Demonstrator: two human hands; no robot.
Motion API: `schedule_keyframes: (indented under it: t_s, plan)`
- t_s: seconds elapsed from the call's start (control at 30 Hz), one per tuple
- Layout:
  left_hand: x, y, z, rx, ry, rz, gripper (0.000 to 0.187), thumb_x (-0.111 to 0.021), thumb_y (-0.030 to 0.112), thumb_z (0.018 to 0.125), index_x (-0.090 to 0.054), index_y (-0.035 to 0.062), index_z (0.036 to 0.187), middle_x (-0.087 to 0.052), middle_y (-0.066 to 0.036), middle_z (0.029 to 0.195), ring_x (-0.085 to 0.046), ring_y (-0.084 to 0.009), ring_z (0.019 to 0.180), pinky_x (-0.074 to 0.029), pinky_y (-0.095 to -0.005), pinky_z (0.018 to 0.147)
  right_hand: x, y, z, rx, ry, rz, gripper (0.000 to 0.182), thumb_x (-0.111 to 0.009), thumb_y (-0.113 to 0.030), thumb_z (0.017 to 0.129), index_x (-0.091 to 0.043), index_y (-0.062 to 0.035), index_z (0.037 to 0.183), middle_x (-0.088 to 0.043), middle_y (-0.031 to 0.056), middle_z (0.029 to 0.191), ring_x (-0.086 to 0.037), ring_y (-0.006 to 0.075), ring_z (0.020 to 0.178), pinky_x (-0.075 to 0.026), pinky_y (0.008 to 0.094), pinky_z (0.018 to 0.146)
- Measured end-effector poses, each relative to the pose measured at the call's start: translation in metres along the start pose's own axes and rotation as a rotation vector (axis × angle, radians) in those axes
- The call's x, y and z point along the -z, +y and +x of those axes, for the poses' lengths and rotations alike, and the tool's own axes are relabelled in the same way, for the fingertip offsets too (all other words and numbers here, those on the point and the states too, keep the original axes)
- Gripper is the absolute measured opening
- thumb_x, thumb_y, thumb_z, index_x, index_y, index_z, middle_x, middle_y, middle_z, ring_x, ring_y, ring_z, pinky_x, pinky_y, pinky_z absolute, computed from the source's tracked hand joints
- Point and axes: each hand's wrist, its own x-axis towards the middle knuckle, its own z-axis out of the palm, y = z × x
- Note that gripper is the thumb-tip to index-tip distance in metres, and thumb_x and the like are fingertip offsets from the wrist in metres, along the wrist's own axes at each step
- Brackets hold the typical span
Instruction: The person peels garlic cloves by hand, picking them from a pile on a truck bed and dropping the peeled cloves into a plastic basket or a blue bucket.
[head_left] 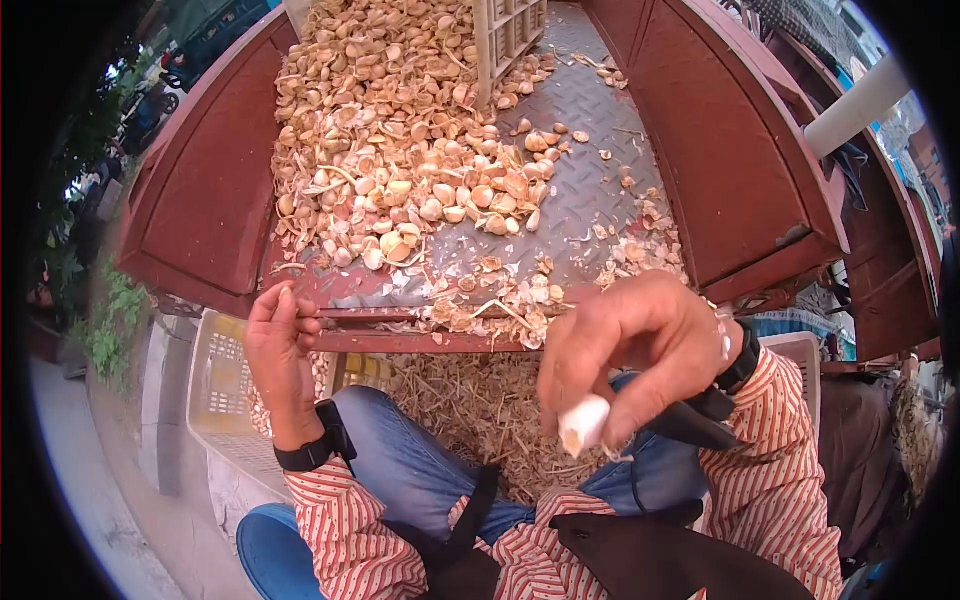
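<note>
My right hand (pixel 650 345) pinches a pale garlic clove (pixel 583 422) between thumb and fingers, above my lap. The clove's blunt, tan end points down toward me. On the other side, my left hand (pixel 280 350) is raised beside the cart's front edge, its thumb and fingertips closed together; whatever they may hold is too small to make out. Beyond both hands, a heap of garlic cloves (pixel 400 150) with loose skins covers the left part of the metal cart bed (pixel 590 110). More peelings (pixel 490 315) lie along the front lip between my hands.
Red side panels (pixel 725 140) flank the cart bed. A cream plastic crate (pixel 512 40) stands at the back of the heap. Below the lip are a yellowish basket (pixel 225 385) and dry husks (pixel 450 400). A blue bucket (pixel 270 550) sits at lower left.
</note>
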Motion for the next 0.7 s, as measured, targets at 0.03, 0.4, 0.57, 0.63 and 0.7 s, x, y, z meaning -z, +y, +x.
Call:
schedule_keyframes:
  t_s: [0.03, 0.4, 0.57, 0.63, 0.7]
  plan:
    - [0.04, -0.003, 0.014, -0.051, 0.084, 0.251, 0.023, -0.055, 0.015, 0.089, -0.056, -0.0001, 0.106, -0.063, -0.009, 0.082, -0.06, -0.0112, 0.068, -0.046, -0.0179, 0.057, -0.013, -0.013, 0.001, 0.076, -0.153, -0.028, 0.025, -0.068, -0.002, 0.077, -0.058, 0.0024, 0.099, -0.062, 0.0097, 0.095, -0.061, 0.0123, 0.08, -0.049, 0.0224, 0.067]
    - [-0.189, -0.052, -0.001, -0.586, -0.489, 1.126, 0.021, -0.06, 0.014, 0.08, -0.058, 0.0024, 0.098, -0.056, -0.015, 0.091, -0.061, -0.0322, 0.078, -0.049, -0.0403, 0.064, -0.08, -0.006, -0.005, 0.636, -0.031, 0.147, 0.012, -0.06, 0.004, 0.082, -0.062, 0.0129, 0.09, -0.06, 0.0229, 0.085, -0.062, 0.0275, 0.067, -0.052, 0.0295, 0.055]
    - [-0.222, -0.091, 0.004, -0.604, -0.561, 1.289, 0.015, -0.054, 0.001, 0.073, -0.059, 0.0029, 0.087, -0.056, -0.019, 0.089, -0.06, -0.036, 0.077, -0.048, -0.0448, 0.067, -0.063, -0.021, -0.004, 0.599, -0.126, 0.088, 0.009, -0.062, 0.01, 0.078, -0.062, 0.0133, 0.087, -0.06, 0.0238, 0.084, -0.062, 0.0268, 0.066, -0.051, 0.0286, 0.055]
    - [-0.209, -0.087, 0.001, -0.634, -0.595, 1.128, 0.014, -0.056, 0.0, 0.071, -0.059, 0.0019, 0.085, -0.057, -0.019, 0.085, -0.06, -0.0359, 0.075, -0.049, -0.0431, 0.066, -0.065, -0.014, -0.006, 0.656, -0.079, 0.102, 0.01, -0.062, 0.011, 0.077, -0.062, 0.0138, 0.087, -0.061, 0.0229, 0.083, -0.062, 0.0262, 0.066, -0.051, 0.0282, 0.055]
    - [-0.186, -0.084, 0.0, -0.662, -0.612, 0.9, 0.013, -0.06, -0.001, 0.073, -0.058, -0.0002, 0.086, -0.06, -0.016, 0.081, -0.062, -0.0269, 0.071, -0.05, -0.035, 0.063, -0.057, -0.025, -0.006, 0.511, -0.148, 0.156, 0.01, -0.063, 0.012, 0.076, -0.063, 0.0134, 0.087, -0.061, 0.0225, 0.083, -0.063, 0.0255, 0.067, -0.05, 0.0276, 0.054]
